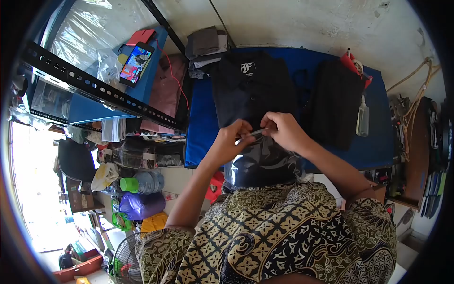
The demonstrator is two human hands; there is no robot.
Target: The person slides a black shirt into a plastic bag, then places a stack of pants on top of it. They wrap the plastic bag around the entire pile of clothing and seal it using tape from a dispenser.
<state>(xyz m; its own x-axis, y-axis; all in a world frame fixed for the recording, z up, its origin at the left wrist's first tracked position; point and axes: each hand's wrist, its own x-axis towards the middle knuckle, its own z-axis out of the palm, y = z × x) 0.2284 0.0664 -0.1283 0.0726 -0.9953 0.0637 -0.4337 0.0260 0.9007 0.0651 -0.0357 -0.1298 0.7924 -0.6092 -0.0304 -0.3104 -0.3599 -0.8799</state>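
A folded black shirt with a white collar print lies on the blue-covered table in front of me. Below it, close to my body, is a clear plastic bag with dark cloth showing through its shiny film. My left hand is closed in a pinch on the bag's upper edge, over the lower part of the shirt. From the other side my right hand pinches the same edge, its fingers curled. A short, greyish, gathered strip of the plastic spans the gap between both hands.
Folded dark cloth, a spray bottle and a red tape dispenser occupy the table's right side. Grey folded clothes are stacked at the back left. A phone rests on the blue shelf beside a black metal rail.
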